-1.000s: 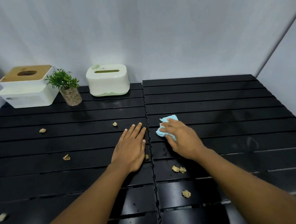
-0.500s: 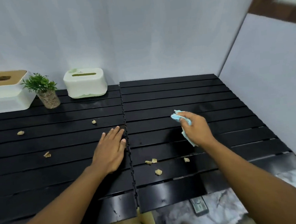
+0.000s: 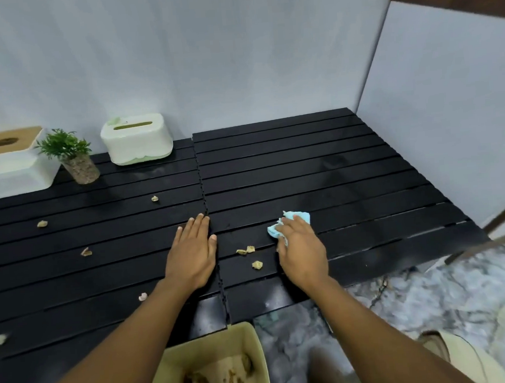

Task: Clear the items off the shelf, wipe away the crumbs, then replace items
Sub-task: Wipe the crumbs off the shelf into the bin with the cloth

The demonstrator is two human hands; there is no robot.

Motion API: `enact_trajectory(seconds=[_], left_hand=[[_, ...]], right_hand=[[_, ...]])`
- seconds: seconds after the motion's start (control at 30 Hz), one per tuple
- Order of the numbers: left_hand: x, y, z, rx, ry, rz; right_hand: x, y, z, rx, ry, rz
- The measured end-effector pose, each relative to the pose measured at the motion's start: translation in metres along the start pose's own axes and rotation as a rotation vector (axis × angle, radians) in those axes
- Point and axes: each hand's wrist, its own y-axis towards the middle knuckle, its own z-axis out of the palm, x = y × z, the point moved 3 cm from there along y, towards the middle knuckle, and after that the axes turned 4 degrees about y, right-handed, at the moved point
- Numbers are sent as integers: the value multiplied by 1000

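Observation:
My right hand (image 3: 301, 247) holds a crumpled light blue cloth (image 3: 295, 219) down on the black slatted shelf (image 3: 348, 166), right of the middle seam. Three tan crumbs (image 3: 249, 255) lie just left of that hand. My left hand (image 3: 192, 252) rests flat on the slats beside the seam, fingers straight. More crumbs (image 3: 85, 252) are scattered over the left half. At the back left stand a white tissue box with a wooden lid (image 3: 10, 163), a small potted plant (image 3: 72, 157) and a white-and-green tissue box (image 3: 137, 139).
A beige bin (image 3: 252, 341) holding crumbs sits below the shelf's front edge, under my arms. Grey walls close the back and right side. Marbled floor (image 3: 432, 304) shows at the lower right, with a shoe (image 3: 435, 343) on it.
My right hand with the cloth swung right, then came down and back toward the crumbs. The view shifted right and down, revealing the bin. My left hand stayed flat.

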Motion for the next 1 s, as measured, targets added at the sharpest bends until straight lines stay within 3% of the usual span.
enact_trajectory(seconds=[0.2, 0.3, 0.43, 0.6, 0.87, 1.0], left_hand=[[-1, -14, -2, -7, -8, -2], [9, -25, -4, 3, -6, 22], [17, -38, -5, 5, -1, 61], [18, -44, -5, -7, 14, 69], [21, -54, -9, -35, -5, 62], [29, -65, -20, -29, 13, 79]], right_hand=[[66, -15, 34, 165, 216, -166], [49, -2, 16, 74, 300, -183], [-13, 25, -26, -112, 129, -12], [-39, 23, -24, -80, -52, 104], [67, -20, 30, 133, -52, -226], [56, -13, 21, 127, 28, -225]])
